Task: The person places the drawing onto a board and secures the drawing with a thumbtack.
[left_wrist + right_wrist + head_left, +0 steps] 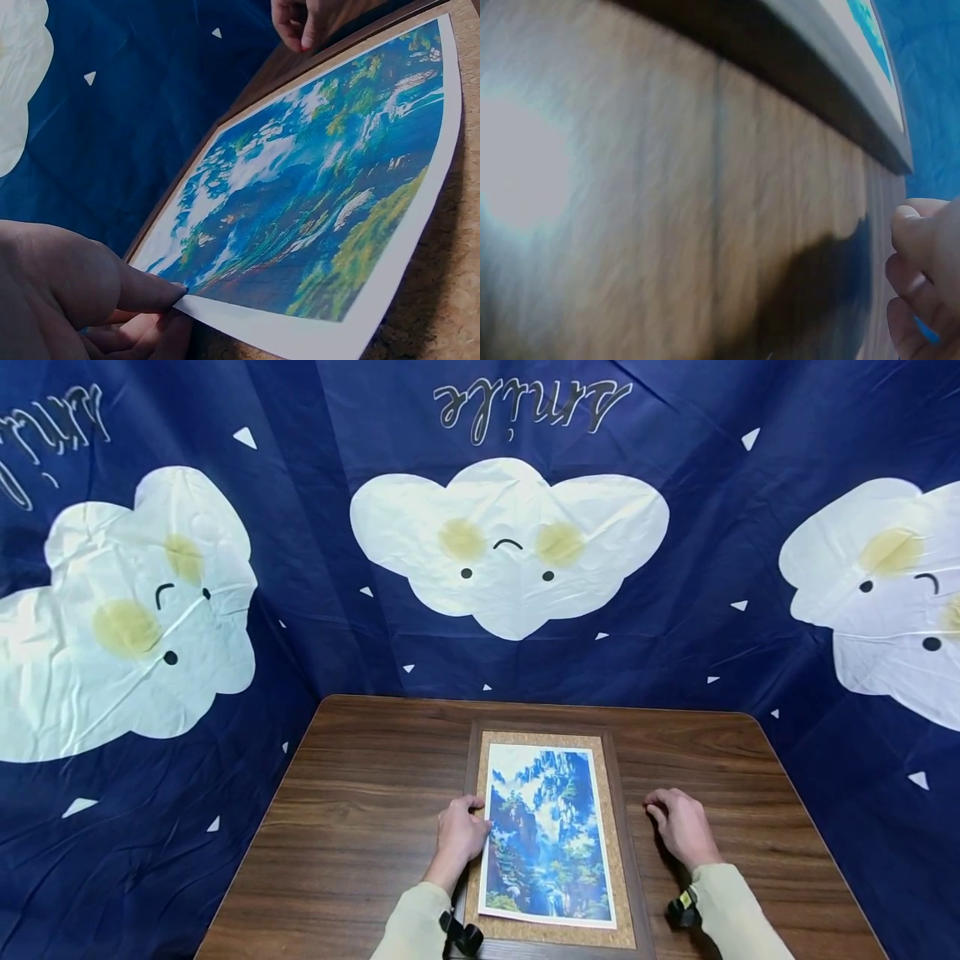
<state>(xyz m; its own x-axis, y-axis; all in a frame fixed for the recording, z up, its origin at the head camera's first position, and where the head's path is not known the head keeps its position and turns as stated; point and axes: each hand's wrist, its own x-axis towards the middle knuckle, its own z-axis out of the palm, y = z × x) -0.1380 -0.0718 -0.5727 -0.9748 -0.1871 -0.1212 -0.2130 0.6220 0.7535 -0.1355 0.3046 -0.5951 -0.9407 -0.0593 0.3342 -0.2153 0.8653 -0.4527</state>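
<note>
The print (pixel 551 835), a mountain scene in blue, white and green with a white border, lies over the board (pixel 626 935), turned slightly against it. The board has a cork face and a brown frame (pixel 627 831), and lies on the desk (pixel 360 810). Cork shows as a strip on every side of the print.

The left hand (pixel 459 831) is at the print's left edge. Its fingers are nearly closed: the thumb (pixel 154 289) lies on the white border and the other fingers (pixel 169 330) curl beneath, pinching the edge. In the left wrist view the print's near end bows up off the cork, with a dark shadow beneath it.

The right hand (pixel 681 828) is on the other side, over the desk just beyond the frame and apart from the print. Its fingers bend loosely inward, thumb near the forefinger, and hold nothing. It casts a shadow on the wood; the right wrist view also shows a bright glare there.

Both arms wear pale sleeves (pixel 731 910), with a small black device (pixel 461 933) at each wrist. Around the desk hangs a dark blue cloth (pixel 300 443) with white clouds (pixel 510 597), small white triangles (pixel 245 437) and "smile" (pixel 513 406) upside down.
</note>
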